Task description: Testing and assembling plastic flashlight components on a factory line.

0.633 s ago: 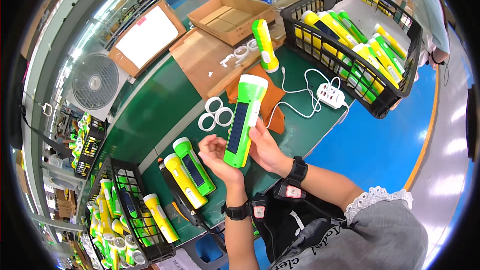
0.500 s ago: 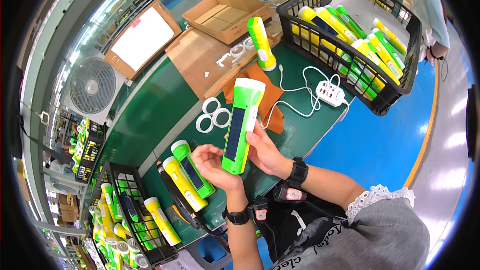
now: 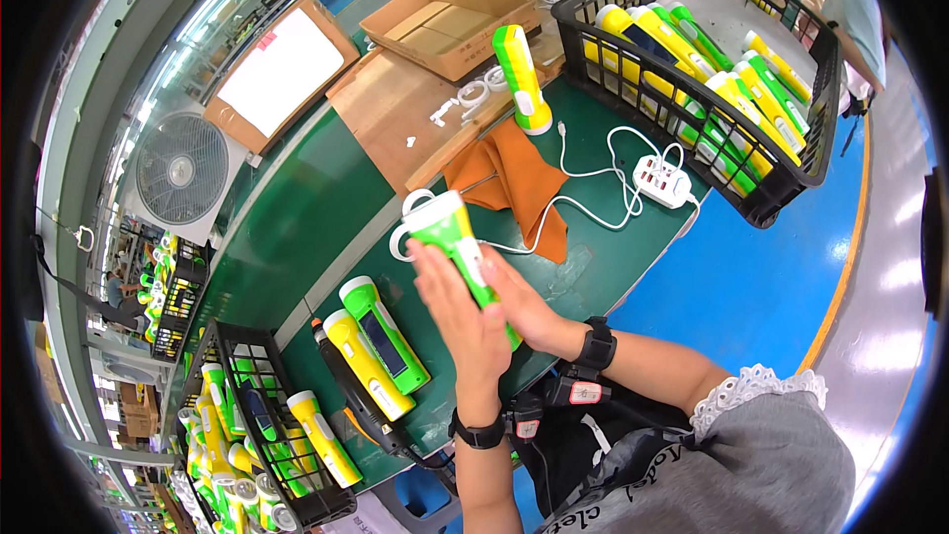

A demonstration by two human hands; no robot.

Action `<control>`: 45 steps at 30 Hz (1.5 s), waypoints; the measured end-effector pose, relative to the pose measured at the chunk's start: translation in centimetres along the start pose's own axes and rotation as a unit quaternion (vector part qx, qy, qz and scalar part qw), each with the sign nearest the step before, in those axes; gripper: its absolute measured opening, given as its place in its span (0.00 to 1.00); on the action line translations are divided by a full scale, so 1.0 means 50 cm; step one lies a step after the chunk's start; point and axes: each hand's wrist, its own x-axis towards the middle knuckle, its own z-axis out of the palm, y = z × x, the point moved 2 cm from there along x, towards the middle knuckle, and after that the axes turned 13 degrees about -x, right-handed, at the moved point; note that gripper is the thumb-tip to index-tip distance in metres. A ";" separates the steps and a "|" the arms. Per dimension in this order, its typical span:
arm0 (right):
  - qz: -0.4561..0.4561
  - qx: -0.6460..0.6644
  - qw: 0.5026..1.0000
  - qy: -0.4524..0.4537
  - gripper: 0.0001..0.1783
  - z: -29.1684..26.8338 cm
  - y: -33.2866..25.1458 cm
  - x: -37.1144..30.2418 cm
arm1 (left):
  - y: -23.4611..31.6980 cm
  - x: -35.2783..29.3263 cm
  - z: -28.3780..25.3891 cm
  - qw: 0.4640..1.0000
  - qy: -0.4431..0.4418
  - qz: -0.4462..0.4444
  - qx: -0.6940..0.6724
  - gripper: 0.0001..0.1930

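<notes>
Between my two palms, above the green table, is a green flashlight with a white head, its head tilted up and away from me. My left hand presses along its left side, fingers straight and close together. From the other side my right hand holds it, thumb and fingers against the body. Most of the lower body and the dark solar panel are hidden by the hands. White rings lie partly covered behind the flashlight's head. Left of my hands rest a green flashlight and a yellow flashlight.
A black electric screwdriver lies beside the yellow flashlight. Black crates of flashlights stand at far right and lower left. An upright flashlight, orange cloth, white power strip with cables and a cardboard tray sit beyond my hands.
The flashlight has turned, so its solar panel no longer shows, and its head has moved lower and left. My left hand has gone from beside it to flat against it.
</notes>
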 end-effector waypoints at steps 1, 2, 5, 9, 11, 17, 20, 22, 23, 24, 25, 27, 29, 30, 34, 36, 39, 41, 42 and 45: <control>0.038 0.075 0.996 -0.002 0.30 -0.004 0.007 0.001 | -0.004 0.000 0.003 0.998 -0.049 -0.026 0.025 0.44; 0.075 0.149 0.986 -0.005 0.31 -0.007 0.012 0.001 | -0.001 0.002 0.004 0.998 -0.049 -0.026 0.025 0.44; 0.073 0.143 0.987 -0.004 0.32 -0.008 0.019 0.001 | 0.014 0.006 0.010 0.993 -0.084 -0.027 0.077 0.43; 0.095 0.147 0.985 -0.005 0.33 -0.006 0.021 0.002 | 0.006 0.001 0.005 0.996 -0.069 -0.032 0.055 0.42; 0.100 0.146 0.984 0.000 0.33 -0.003 0.014 -0.002 | 0.005 0.002 0.005 0.997 -0.068 -0.034 0.030 0.41; 0.105 0.154 0.982 0.011 0.32 -0.002 0.012 0.000 | 0.001 0.001 0.006 0.996 -0.076 -0.032 0.039 0.39; 0.123 0.155 0.980 0.022 0.29 0.000 0.025 0.005 | -0.022 -0.003 0.010 0.987 0.051 -0.021 -0.154 0.37; 0.133 0.162 0.977 0.041 0.23 -0.002 0.024 0.008 | -0.037 -0.006 0.013 0.898 0.160 -0.163 -0.376 0.34; 0.123 0.168 0.978 0.026 0.22 -0.007 0.026 0.009 | -0.048 -0.010 0.008 0.865 0.158 -0.230 -0.417 0.30; 0.112 0.175 0.978 0.013 0.22 -0.011 0.028 0.010 | -0.060 -0.009 0.009 0.811 0.155 -0.291 -0.484 0.30; 0.112 0.174 0.978 0.011 0.22 -0.011 0.029 0.011 | -0.063 -0.010 0.013 0.781 0.144 -0.324 -0.514 0.29; 0.116 0.159 0.980 0.011 0.21 -0.008 0.026 0.010 | -0.066 -0.010 0.013 0.750 0.135 -0.353 -0.543 0.29; 0.086 0.149 0.985 0.022 0.21 -0.003 0.026 0.013 | -0.079 -0.012 0.012 0.709 0.121 -0.368 -0.589 0.24; 0.055 0.140 0.988 0.038 0.22 -0.005 0.028 0.013 | -0.078 -0.012 0.012 0.709 0.122 -0.367 -0.589 0.24; -0.017 0.076 0.996 0.050 0.24 0.000 0.019 0.017 | -0.081 -0.010 0.005 0.638 0.136 -0.406 -0.640 0.19; -0.068 -0.006 0.997 -0.032 0.28 0.009 -0.004 0.009 | -0.098 -0.014 -0.003 0.609 0.147 -0.383 -0.678 0.19; -0.097 -0.024 0.994 -0.045 0.29 0.012 -0.006 0.004 | -0.114 -0.016 -0.005 0.587 0.135 -0.344 -0.720 0.19; -0.146 -0.058 0.987 -0.033 0.27 0.015 -0.009 -0.001 | -0.111 -0.011 0.001 0.567 0.118 -0.328 -0.746 0.20; -0.144 -0.058 0.987 -0.037 0.27 0.012 -0.007 -0.002 | -0.099 -0.006 0.001 0.567 0.122 -0.326 -0.746 0.20; -0.198 -0.269 0.942 -0.027 0.26 0.006 -0.007 -0.009 | -0.076 0.002 -0.007 0.529 0.079 -0.242 -0.810 0.22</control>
